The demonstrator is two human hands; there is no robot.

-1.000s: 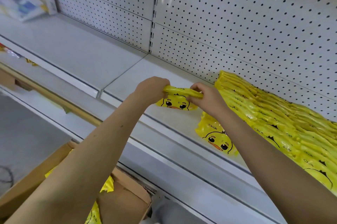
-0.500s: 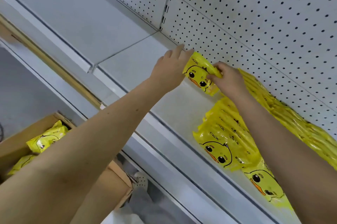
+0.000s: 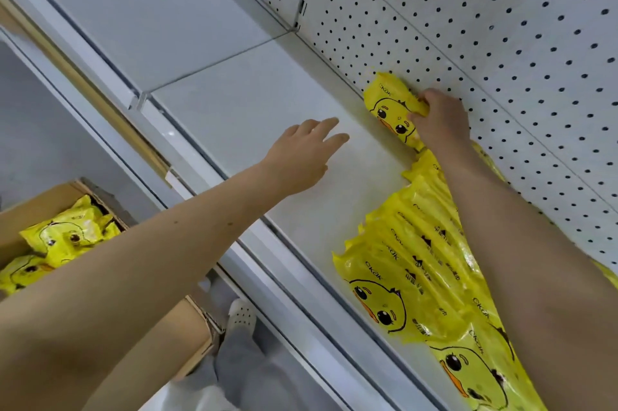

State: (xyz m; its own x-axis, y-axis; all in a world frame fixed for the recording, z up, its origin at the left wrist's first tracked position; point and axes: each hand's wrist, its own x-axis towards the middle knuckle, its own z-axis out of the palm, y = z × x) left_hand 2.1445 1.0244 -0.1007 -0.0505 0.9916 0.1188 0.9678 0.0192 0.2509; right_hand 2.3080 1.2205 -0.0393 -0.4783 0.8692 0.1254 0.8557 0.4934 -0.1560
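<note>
A yellow duck-print packet [image 3: 391, 109] stands against the white pegboard back wall [image 3: 501, 25] at the rear of the shelf [image 3: 254, 102]. My right hand [image 3: 438, 121] grips its right edge, fingers curled over it. My left hand [image 3: 306, 151] hovers over the bare shelf to the packet's left, fingers relaxed and holding nothing. A row of the same yellow packets [image 3: 414, 270] leans along the shelf to the right, partly hidden by my right forearm.
A cardboard box [image 3: 30, 209] on the floor at lower left holds more yellow packets [image 3: 67, 236]. The shelf's metal front rail [image 3: 301, 283] runs diagonally. A shoe [image 3: 241, 313] and grey trouser leg show below.
My left hand has let go of the packet and drawn back to the left. My right hand has pushed the packet against the pegboard at the row's left end.
</note>
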